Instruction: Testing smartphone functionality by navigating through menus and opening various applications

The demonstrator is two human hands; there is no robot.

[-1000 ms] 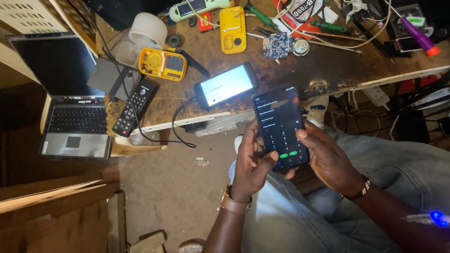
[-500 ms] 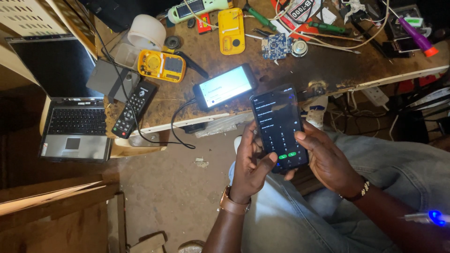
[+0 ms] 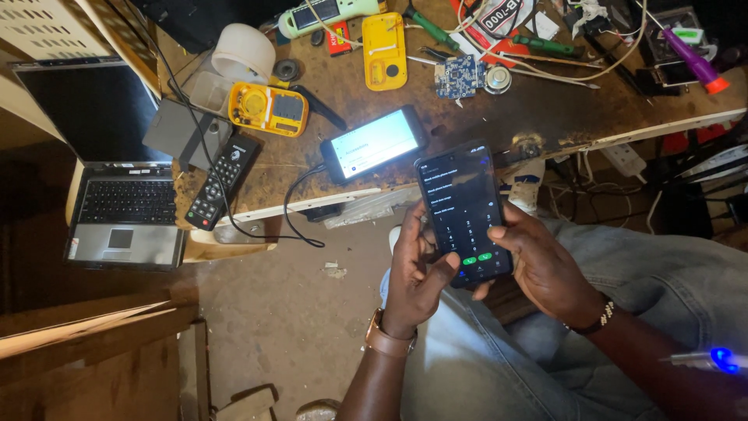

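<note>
Both hands, left hand (image 3: 417, 273); right hand (image 3: 545, 265), clasp dark phone (image 3: 461, 206).

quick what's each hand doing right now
Left hand: closed around the lower edge of the dark-screened black smartphone.
Right hand: holding the same phone, thumb on its screen.

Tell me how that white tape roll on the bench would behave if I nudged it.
The white tape roll seems to rest tilted against clutter, so a nudge could tip it flat or set it rolling on its round rim. Its wide hollow core suggests it is light and would move easily. The rough wooden bench and nearby yellow multimeter would probably stop it soon.
</note>
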